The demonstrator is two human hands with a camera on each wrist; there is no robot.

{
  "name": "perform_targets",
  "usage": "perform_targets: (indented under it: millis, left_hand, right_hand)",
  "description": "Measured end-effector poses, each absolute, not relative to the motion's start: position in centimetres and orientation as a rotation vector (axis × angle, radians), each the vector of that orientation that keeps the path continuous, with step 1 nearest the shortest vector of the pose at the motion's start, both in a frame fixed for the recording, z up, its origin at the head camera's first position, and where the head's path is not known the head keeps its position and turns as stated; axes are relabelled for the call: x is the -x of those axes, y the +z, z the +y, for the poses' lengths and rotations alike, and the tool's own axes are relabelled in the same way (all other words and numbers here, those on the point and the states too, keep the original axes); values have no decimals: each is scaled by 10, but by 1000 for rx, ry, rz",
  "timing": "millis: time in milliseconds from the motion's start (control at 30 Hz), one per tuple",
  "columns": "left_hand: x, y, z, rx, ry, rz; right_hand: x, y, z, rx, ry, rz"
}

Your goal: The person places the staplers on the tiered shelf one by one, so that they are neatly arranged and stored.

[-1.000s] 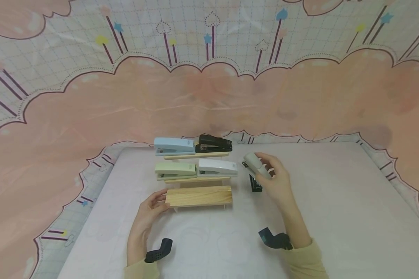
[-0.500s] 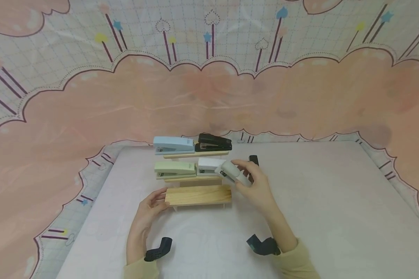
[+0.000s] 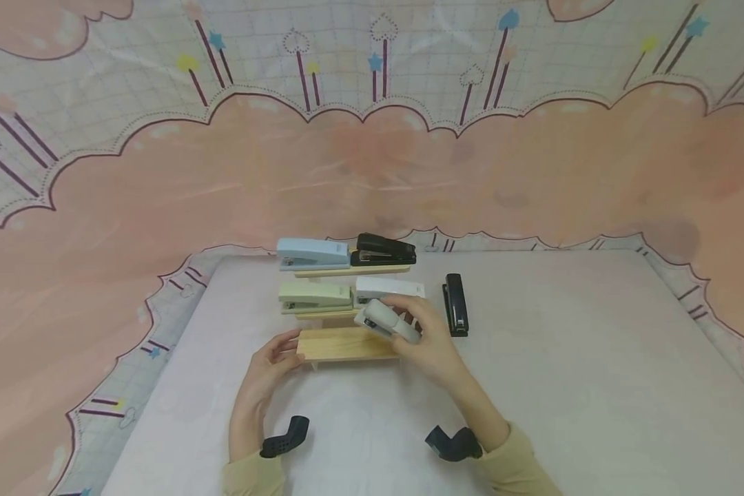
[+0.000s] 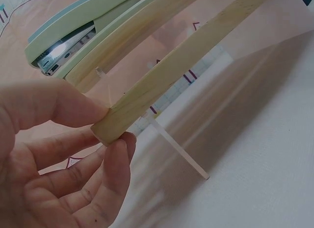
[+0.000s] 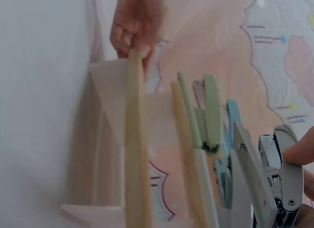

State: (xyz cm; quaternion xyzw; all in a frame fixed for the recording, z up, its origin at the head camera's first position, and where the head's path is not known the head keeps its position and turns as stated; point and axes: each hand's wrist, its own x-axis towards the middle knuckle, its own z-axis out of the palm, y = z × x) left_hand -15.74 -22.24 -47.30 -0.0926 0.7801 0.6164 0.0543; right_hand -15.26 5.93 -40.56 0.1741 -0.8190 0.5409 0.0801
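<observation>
My left hand (image 3: 273,362) pinches the left end of the bare front wooden shelf (image 3: 331,346) of a stepped display rack. In the left wrist view its thumb lies on one face of that board (image 4: 181,61), with the fingers curled at the other. My right hand (image 3: 432,348) grips a small grey stapler (image 3: 386,318), held tilted over the right part of the front shelf. Behind, a green stapler (image 3: 315,297) and a white stapler (image 3: 384,285), partly hidden by the right hand, sit on the middle shelf.
On the back shelf rest a light blue stapler (image 3: 313,254) and a black stapler (image 3: 382,250). Another black stapler (image 3: 455,305) lies on the white table (image 3: 595,358), right of the rack. Clear supports (image 4: 179,147) hold up the front shelf.
My right hand has carried the grey stapler leftward from beside the rack to over the front shelf, uncovering the black stapler on the table. The left hand keeps its place on the shelf's end.
</observation>
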Motion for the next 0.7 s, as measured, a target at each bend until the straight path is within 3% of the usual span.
perform_targets:
  millis: [700]
  left_hand:
    - [160, -473, -222, 299, 1885, 2350]
  right_hand:
    - [168, -423, 11, -718, 1466, -2536]
